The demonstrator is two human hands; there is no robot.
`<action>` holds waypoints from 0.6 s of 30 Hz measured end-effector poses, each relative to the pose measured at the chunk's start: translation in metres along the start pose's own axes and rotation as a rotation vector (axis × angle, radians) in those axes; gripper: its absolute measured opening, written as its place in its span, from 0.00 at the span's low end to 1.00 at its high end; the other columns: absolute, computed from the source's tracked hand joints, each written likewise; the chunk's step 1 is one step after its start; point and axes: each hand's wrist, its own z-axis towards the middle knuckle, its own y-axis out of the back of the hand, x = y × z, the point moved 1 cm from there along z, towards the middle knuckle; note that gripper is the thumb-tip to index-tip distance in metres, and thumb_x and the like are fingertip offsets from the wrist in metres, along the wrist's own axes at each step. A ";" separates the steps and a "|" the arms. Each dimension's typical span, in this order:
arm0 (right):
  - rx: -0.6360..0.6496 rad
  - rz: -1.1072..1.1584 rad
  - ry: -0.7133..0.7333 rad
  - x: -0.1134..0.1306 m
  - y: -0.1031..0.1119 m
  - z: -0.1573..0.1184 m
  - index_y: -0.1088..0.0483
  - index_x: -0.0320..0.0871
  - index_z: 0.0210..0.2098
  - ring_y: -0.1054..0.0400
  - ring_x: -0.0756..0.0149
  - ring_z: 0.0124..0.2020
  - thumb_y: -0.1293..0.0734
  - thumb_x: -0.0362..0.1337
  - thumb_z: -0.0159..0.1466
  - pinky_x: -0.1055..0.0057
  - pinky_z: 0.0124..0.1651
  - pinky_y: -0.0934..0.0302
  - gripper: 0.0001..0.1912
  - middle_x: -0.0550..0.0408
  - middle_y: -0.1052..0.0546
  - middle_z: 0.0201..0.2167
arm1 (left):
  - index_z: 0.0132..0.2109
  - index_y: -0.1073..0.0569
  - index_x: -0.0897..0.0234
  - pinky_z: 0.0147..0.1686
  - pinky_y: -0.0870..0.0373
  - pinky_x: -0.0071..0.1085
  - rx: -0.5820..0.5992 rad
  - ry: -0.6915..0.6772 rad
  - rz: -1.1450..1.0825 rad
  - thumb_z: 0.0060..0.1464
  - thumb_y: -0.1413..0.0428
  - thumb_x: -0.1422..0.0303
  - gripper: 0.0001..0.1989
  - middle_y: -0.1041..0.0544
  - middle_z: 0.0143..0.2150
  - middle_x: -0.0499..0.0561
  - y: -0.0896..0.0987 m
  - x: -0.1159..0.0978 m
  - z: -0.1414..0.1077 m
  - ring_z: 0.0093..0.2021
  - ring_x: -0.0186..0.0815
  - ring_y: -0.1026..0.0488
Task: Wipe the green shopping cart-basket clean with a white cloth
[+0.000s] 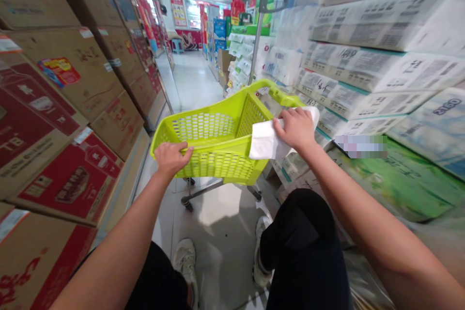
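1. The right hand (296, 128) clamps a white tissue pack (267, 140) against the right rim of the lime-green basket cart (218, 140)
2. The left hand (170, 157) is closed over the cart's near rim, left of that grip
3. Cardboard boxes (72, 106) stack beyond the left hand; wrapped tissue packs (381, 68) rise beside the right hand
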 end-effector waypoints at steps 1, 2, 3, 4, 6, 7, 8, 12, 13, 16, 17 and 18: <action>0.029 0.002 0.028 -0.011 0.006 0.003 0.25 0.38 0.42 0.36 0.48 0.45 0.48 0.52 0.72 0.57 0.50 0.50 0.29 0.40 0.22 0.40 | 0.38 0.18 0.59 0.38 0.40 0.39 -0.012 0.005 -0.032 0.58 0.51 0.50 0.23 0.20 0.35 0.61 -0.002 0.007 0.001 0.44 0.54 0.25; 0.067 0.010 0.075 -0.019 0.011 0.005 0.24 0.39 0.40 0.35 0.50 0.43 0.48 0.53 0.71 0.58 0.49 0.50 0.29 0.41 0.22 0.38 | 0.36 0.18 0.60 0.39 0.39 0.40 -0.024 0.010 -0.069 0.58 0.51 0.52 0.22 0.20 0.35 0.62 -0.003 0.015 0.003 0.45 0.54 0.25; 0.104 0.025 0.129 -0.025 0.016 0.005 0.24 0.39 0.39 0.34 0.51 0.41 0.48 0.53 0.71 0.59 0.48 0.50 0.29 0.42 0.22 0.37 | 0.35 0.19 0.61 0.41 0.39 0.41 -0.037 0.017 -0.110 0.58 0.51 0.53 0.21 0.20 0.36 0.62 -0.004 0.022 0.005 0.45 0.55 0.25; 0.133 0.045 0.180 -0.028 0.021 0.004 0.24 0.40 0.37 0.34 0.53 0.39 0.48 0.53 0.71 0.60 0.47 0.50 0.29 0.43 0.22 0.35 | 0.33 0.20 0.61 0.44 0.38 0.43 -0.056 0.030 -0.147 0.57 0.51 0.55 0.20 0.21 0.35 0.63 -0.005 0.028 0.007 0.46 0.55 0.25; 0.147 0.091 0.233 -0.024 0.028 -0.001 0.24 0.41 0.36 0.33 0.54 0.38 0.48 0.53 0.72 0.62 0.46 0.50 0.29 0.45 0.22 0.33 | 0.32 0.22 0.62 0.52 0.39 0.50 -0.114 0.065 -0.216 0.57 0.50 0.59 0.16 0.22 0.36 0.64 -0.003 0.034 0.011 0.48 0.57 0.26; 0.132 0.110 0.232 -0.017 0.032 -0.005 0.24 0.41 0.35 0.33 0.55 0.37 0.48 0.53 0.72 0.62 0.46 0.50 0.29 0.45 0.22 0.33 | 0.33 0.22 0.63 0.56 0.42 0.54 -0.156 0.086 -0.246 0.58 0.50 0.60 0.15 0.22 0.38 0.65 0.000 0.033 0.012 0.51 0.59 0.27; 0.113 0.129 0.218 -0.007 0.035 -0.010 0.24 0.41 0.35 0.33 0.55 0.37 0.48 0.53 0.72 0.62 0.46 0.50 0.29 0.45 0.22 0.32 | 0.37 0.22 0.63 0.59 0.46 0.57 -0.204 0.107 -0.274 0.58 0.50 0.62 0.14 0.22 0.40 0.65 0.003 0.032 0.013 0.54 0.59 0.29; 0.056 0.241 0.204 0.043 0.055 -0.031 0.23 0.42 0.37 0.32 0.56 0.37 0.49 0.49 0.74 0.62 0.46 0.50 0.28 0.46 0.21 0.33 | 0.51 0.26 0.64 0.63 0.47 0.58 -0.383 0.171 -0.366 0.62 0.52 0.65 0.16 0.24 0.53 0.65 0.026 0.012 0.011 0.61 0.58 0.33; 0.055 0.292 0.233 0.055 0.061 -0.036 0.23 0.43 0.39 0.31 0.56 0.38 0.49 0.48 0.75 0.62 0.47 0.50 0.28 0.47 0.20 0.34 | 0.52 0.27 0.64 0.63 0.44 0.56 -0.394 0.152 -0.407 0.62 0.52 0.65 0.16 0.25 0.54 0.64 0.033 0.005 0.009 0.60 0.56 0.32; 0.055 0.458 0.345 0.077 0.077 -0.043 0.22 0.44 0.45 0.30 0.55 0.42 0.49 0.49 0.75 0.61 0.49 0.48 0.26 0.47 0.19 0.40 | 0.56 0.30 0.63 0.60 0.37 0.47 -0.283 -0.008 -0.641 0.65 0.53 0.59 0.18 0.21 0.50 0.58 0.056 -0.021 -0.005 0.54 0.48 0.26; 0.042 0.498 0.368 0.080 0.081 -0.042 0.22 0.44 0.46 0.30 0.54 0.44 0.48 0.50 0.75 0.60 0.51 0.47 0.26 0.47 0.19 0.42 | 0.57 0.31 0.61 0.60 0.36 0.46 -0.202 -0.059 -0.738 0.67 0.55 0.56 0.20 0.20 0.47 0.55 0.065 -0.031 -0.012 0.53 0.46 0.25; 0.023 0.530 0.386 0.080 0.082 -0.040 0.23 0.44 0.47 0.30 0.53 0.46 0.46 0.51 0.74 0.58 0.52 0.47 0.25 0.46 0.19 0.43 | 0.57 0.30 0.60 0.59 0.35 0.45 -0.131 -0.104 -0.825 0.68 0.57 0.54 0.21 0.19 0.45 0.54 0.073 -0.042 -0.019 0.53 0.46 0.25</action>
